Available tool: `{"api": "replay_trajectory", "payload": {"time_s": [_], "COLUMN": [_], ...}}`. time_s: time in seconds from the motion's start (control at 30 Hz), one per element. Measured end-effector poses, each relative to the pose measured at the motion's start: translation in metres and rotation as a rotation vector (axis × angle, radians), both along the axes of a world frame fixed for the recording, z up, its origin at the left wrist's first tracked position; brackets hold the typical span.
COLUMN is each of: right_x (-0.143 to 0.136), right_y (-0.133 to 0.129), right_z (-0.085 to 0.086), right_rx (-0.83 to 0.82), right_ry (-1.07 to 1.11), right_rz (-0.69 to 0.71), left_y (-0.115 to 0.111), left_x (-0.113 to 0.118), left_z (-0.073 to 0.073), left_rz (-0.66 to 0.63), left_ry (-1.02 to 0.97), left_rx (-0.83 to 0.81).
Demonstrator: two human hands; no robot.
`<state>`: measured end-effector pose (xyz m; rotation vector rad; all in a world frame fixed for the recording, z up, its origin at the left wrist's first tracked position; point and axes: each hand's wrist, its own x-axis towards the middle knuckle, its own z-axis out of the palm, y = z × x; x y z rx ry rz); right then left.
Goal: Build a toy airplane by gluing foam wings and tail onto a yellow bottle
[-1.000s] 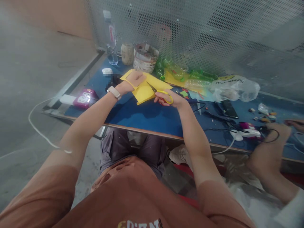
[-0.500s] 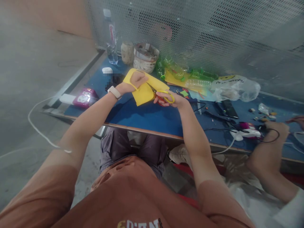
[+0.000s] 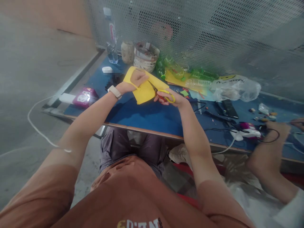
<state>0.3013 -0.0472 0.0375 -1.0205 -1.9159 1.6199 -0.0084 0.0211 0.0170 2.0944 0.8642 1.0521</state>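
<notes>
A sheet of yellow paper (image 3: 145,93) is held above the blue table by my left hand (image 3: 136,79), which wears a pale watch on its wrist. The fingers close on the sheet, and part of the paper curves over the back of the hand. Scissors (image 3: 170,95) with yellow and red handles are in my right hand (image 3: 174,97), the fingers through the loops. Their blades point left into a slit between two parts of the sheet; the tips are hidden by the paper.
Behind the paper stand a water bottle (image 3: 112,41), a jar (image 3: 127,52) and a basket (image 3: 145,60). Green plastic bottles (image 3: 175,70) and a plastic bag (image 3: 235,88) lie along the mesh panel. A purple power strip (image 3: 85,96) is at left. Another person's arm (image 3: 270,155) reaches in at right.
My right hand and the scissors have shifted very slightly to the right. The paper and my left hand stay nearly where they were.
</notes>
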Motion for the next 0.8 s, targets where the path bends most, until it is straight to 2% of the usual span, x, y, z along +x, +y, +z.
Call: {"api": "replay_trajectory", "payload": {"time_s": [0.17,0.47,0.7,0.8], "right_x": [-0.003,-0.005,-0.006,-0.006], "right_y": [-0.001,-0.005,-0.007,-0.006], "right_z": [-0.002,0.002,0.004,0.005], "right_rx": [0.012,0.1,0.109,0.07], "right_ry": [0.005,-0.027,-0.056,-0.067], "right_rz": [-0.037,-0.019,-0.004,-0.004], "left_y": [0.002,-0.005,-0.004,-0.006], "left_x": [0.003,0.001,-0.002,-0.002], "left_z": [-0.001,0.004,0.01,0.012], "left_rz": [0.046,0.042,0.132,0.11], "left_ry": [-0.055,-0.027,-0.01,-0.043], "left_rx": [0.061,0.002,0.165,0.176]}}
